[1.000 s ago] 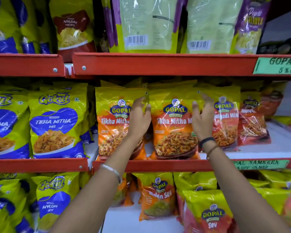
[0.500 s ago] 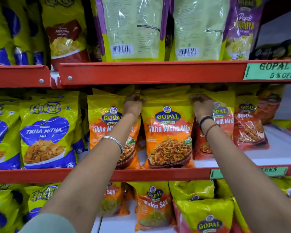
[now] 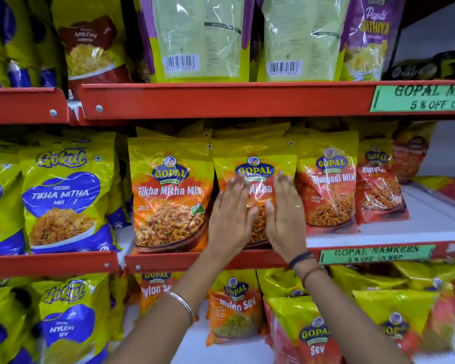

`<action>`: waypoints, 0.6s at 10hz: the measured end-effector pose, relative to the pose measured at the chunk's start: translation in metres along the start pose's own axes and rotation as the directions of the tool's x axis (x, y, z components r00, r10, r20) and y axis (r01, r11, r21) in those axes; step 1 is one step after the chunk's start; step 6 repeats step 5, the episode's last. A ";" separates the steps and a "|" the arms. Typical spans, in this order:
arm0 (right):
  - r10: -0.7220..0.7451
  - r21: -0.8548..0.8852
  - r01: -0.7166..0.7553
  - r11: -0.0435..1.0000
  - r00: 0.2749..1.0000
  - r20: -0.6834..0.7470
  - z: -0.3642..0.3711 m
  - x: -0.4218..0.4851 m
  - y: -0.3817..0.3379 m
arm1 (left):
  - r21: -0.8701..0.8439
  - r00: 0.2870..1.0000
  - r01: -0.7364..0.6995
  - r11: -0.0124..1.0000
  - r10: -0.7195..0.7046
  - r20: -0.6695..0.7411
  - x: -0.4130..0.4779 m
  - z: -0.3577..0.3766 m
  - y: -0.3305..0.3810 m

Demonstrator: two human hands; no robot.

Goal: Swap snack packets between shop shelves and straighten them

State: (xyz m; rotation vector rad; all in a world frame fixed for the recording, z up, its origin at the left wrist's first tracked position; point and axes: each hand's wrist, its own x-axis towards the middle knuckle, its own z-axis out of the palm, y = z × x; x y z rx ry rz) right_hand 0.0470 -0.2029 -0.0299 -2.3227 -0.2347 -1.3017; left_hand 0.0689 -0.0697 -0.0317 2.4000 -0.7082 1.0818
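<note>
An orange and yellow Tikha Mitha Mix packet (image 3: 254, 158) stands upright in the middle of the middle red shelf (image 3: 168, 261). My left hand (image 3: 230, 219) and my right hand (image 3: 285, 216) lie flat against its front, side by side, fingers straight and pointing up. Neither hand grips it. A second Tikha Mitha Mix packet (image 3: 170, 195) stands just left of it. A red and yellow Gopal mix packet (image 3: 329, 190) stands just right of it. More packets are stacked behind these.
Blue and yellow Gokul packets (image 3: 63, 198) fill the left bay. Pale packets with barcodes (image 3: 197, 38) stand back-to-front on the top shelf. Nylon Sev packets (image 3: 234, 308) sit on the lower shelf. White bare shelf board (image 3: 431, 222) shows at the right.
Both hands have dropped from the packet's top corners to its front face and moved closer together, now pressing flat. The packet stands straighter.
</note>
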 end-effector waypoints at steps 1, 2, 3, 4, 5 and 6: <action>0.013 -0.109 -0.003 0.994 0.995 0.096 0.014 -0.016 0.014 | 0.068 0.997 0.027 0.997 -0.033 0.077 -0.017 0.017 -0.006; 0.015 -0.195 0.012 0.981 0.990 0.139 0.017 -0.017 0.019 | 0.111 0.995 0.009 0.994 -0.019 0.093 -0.016 0.019 -0.009; 0.054 -0.231 -0.009 0.973 0.980 0.189 0.014 -0.015 0.016 | 0.094 0.991 0.015 0.995 -0.027 0.128 -0.014 0.014 -0.007; 0.069 -0.238 -0.028 0.971 0.983 0.167 0.005 -0.017 0.008 | 0.046 0.991 0.017 0.999 -0.023 0.129 -0.017 0.002 -0.007; 0.013 -0.139 0.001 0.990 0.995 0.097 -0.016 -0.015 -0.025 | -0.073 0.998 0.009 0.997 -0.005 0.061 -0.026 -0.030 -0.006; 0.013 -0.139 0.001 0.990 0.995 0.097 -0.016 -0.015 -0.025 | -0.073 0.998 0.009 0.997 -0.005 0.061 -0.026 -0.030 -0.006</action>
